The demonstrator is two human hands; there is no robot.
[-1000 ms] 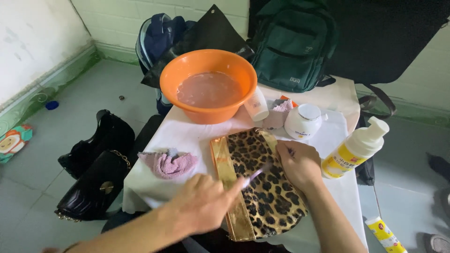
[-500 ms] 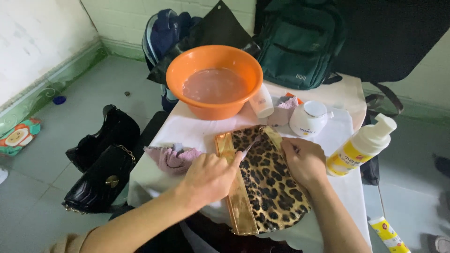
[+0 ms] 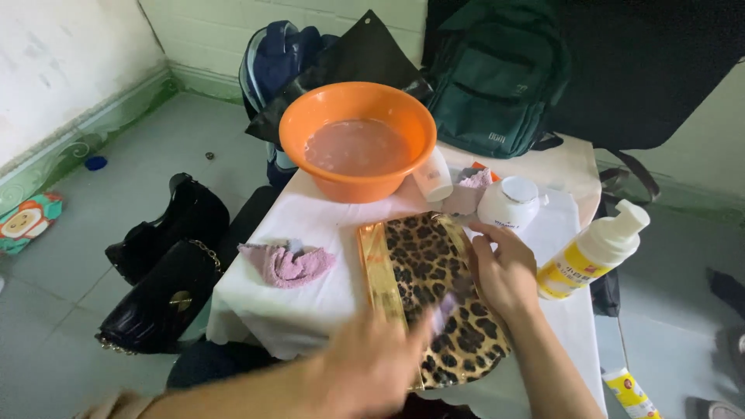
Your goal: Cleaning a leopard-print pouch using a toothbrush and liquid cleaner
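The left hand [image 3: 365, 372], blurred, has swept its small brush [image 3: 444, 310] down from the leopard-print pouch [image 3: 438, 299]'s top toward its middle, fingers clamped on it, while the right hand [image 3: 504, 271] presses flat, fingers apart, so scrubbing goes on.

White-clothed surface [image 3: 310, 299], orange basin [image 3: 357, 140] of cloudy water, leopard pouch [image 3: 434, 287] with gold edge, pink rag [image 3: 285, 262], white jar [image 3: 508, 203], small bottle [image 3: 432, 175], pump bottle [image 3: 594, 250], green backpack [image 3: 497, 77]
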